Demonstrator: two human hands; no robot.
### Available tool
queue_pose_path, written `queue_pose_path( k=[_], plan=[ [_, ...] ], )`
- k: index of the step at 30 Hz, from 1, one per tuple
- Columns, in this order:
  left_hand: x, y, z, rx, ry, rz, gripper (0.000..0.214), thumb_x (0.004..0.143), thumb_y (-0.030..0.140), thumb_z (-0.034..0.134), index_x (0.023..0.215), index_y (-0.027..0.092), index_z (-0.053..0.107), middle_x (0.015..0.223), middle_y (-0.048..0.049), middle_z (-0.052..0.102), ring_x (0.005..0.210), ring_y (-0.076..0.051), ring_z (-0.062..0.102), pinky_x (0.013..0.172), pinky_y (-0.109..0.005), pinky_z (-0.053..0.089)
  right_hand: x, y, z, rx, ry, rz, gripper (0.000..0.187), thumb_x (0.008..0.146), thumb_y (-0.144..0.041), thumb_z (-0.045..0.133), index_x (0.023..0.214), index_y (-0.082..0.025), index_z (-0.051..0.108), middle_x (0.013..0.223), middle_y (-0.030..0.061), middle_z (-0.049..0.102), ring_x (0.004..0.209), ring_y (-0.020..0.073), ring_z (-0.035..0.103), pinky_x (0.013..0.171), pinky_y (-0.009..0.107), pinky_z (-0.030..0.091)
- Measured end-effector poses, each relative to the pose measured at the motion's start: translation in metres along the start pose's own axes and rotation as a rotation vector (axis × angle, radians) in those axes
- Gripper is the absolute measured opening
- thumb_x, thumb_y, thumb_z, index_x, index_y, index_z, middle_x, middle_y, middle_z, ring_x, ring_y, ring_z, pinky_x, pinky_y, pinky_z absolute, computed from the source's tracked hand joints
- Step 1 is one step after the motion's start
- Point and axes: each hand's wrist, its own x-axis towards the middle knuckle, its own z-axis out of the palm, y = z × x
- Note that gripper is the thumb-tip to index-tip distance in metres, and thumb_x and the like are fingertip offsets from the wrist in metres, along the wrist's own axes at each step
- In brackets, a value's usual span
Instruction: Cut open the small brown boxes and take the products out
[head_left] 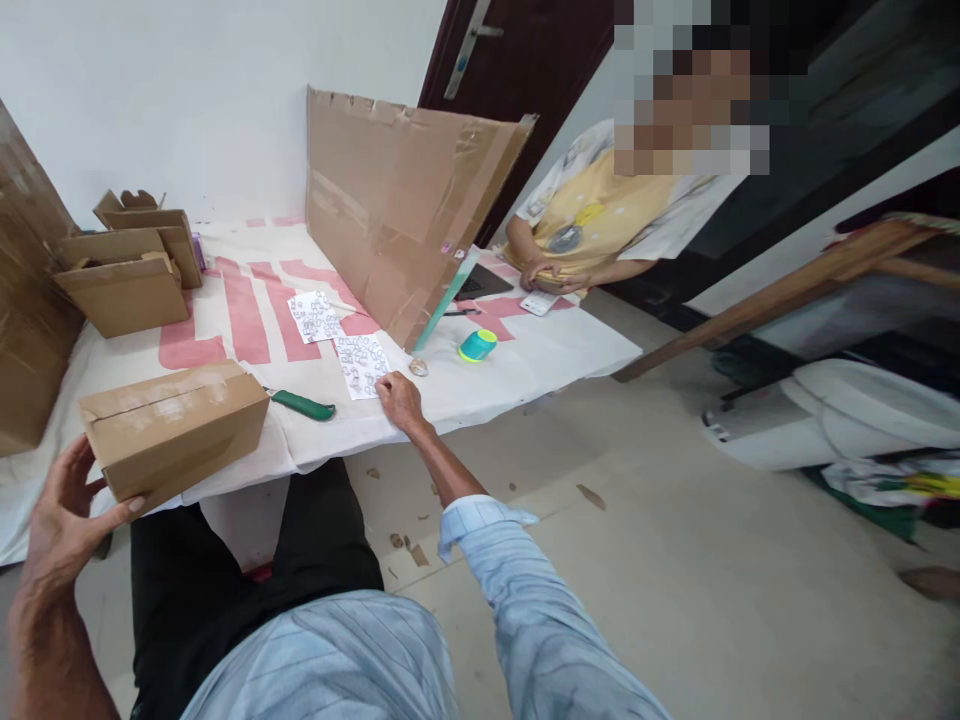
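My left hand (67, 515) grips the near left end of a closed cardboard box (187, 435), thumb on its lower front edge and fingers round the end. The box lies on the cloth-covered table near its front edge. My right hand (401, 402) is closed at the right edge of a white printed sheet (361, 362). Whatever its fingers pinch, if anything, is hidden. A second printed sheet (313, 315) lies just behind. Right of the box rests a green-handled cutter (304, 405). Beyond my right hand sits a small roll of clear tape (418, 368).
A large cardboard panel (405, 200) stands upright across the table. Open cardboard boxes (131, 295) stand at the back left. A teal and yellow cup-shaped object (478, 346) is on the right. Across the table, a person (592, 220) has their hands near a white phone (538, 302).
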Motion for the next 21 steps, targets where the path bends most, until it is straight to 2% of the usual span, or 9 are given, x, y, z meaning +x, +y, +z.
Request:
queue_pose_path(
  k=[7,11,13,17,21],
  plan=[
    [-0.001,0.000,0.001,0.003,0.002,-0.014,0.122,0.034,0.046,0.110,0.145,0.039,0.060,0.164,-0.0051,0.059,0.158,-0.044,0.045,0.120,-0.064,0.052,-0.001,0.003,0.003,-0.028,-0.006,-0.024,0.009,0.089,-0.025,0.058,0.083,-0.023,0.064,0.097,0.0083,0.071,0.090,0.0222,0.060,0.088,0.034,0.047],
    [-0.001,-0.005,-0.001,-0.003,-0.002,-0.013,0.120,0.036,0.046,0.110,0.145,0.039,0.059,0.163,-0.0053,0.060,0.157,-0.044,0.045,0.120,-0.065,0.051,-0.002,0.005,0.003,-0.031,-0.007,-0.022,0.007,0.087,-0.025,0.060,0.090,-0.023,0.065,0.093,0.0056,0.070,0.085,0.0211,0.059,0.085,0.033,0.047],
    [-0.001,-0.009,-0.002,-0.011,-0.007,-0.005,0.118,0.038,0.045,0.109,0.145,0.039,0.059,0.164,-0.0049,0.059,0.157,-0.043,0.046,0.121,-0.065,0.050,-0.003,0.004,0.003,-0.034,-0.004,-0.031,0.006,0.088,-0.025,0.059,0.088,-0.023,0.064,0.091,0.0050,0.069,0.085,0.0210,0.057,0.085,0.032,0.047],
    [-0.004,-0.013,-0.003,-0.043,0.006,-0.072,0.121,0.035,0.041,0.110,0.143,0.034,0.056,0.166,-0.0094,0.055,0.158,-0.044,0.045,0.126,-0.065,0.043,-0.007,0.000,0.005,-0.042,0.013,-0.062,0.014,0.090,-0.024,0.055,0.079,-0.023,0.062,0.093,0.0080,0.069,0.090,0.0221,0.057,0.089,0.033,0.046],
    [-0.007,-0.017,-0.007,-0.046,0.013,-0.088,0.123,0.032,0.040,0.111,0.142,0.033,0.056,0.163,-0.0095,0.058,0.159,-0.043,0.043,0.130,-0.061,0.039,-0.011,-0.004,0.006,-0.045,0.061,-0.070,0.019,0.092,-0.021,0.050,0.083,-0.021,0.067,0.098,0.0117,0.070,0.095,0.0244,0.059,0.094,0.036,0.047]
  ],
)
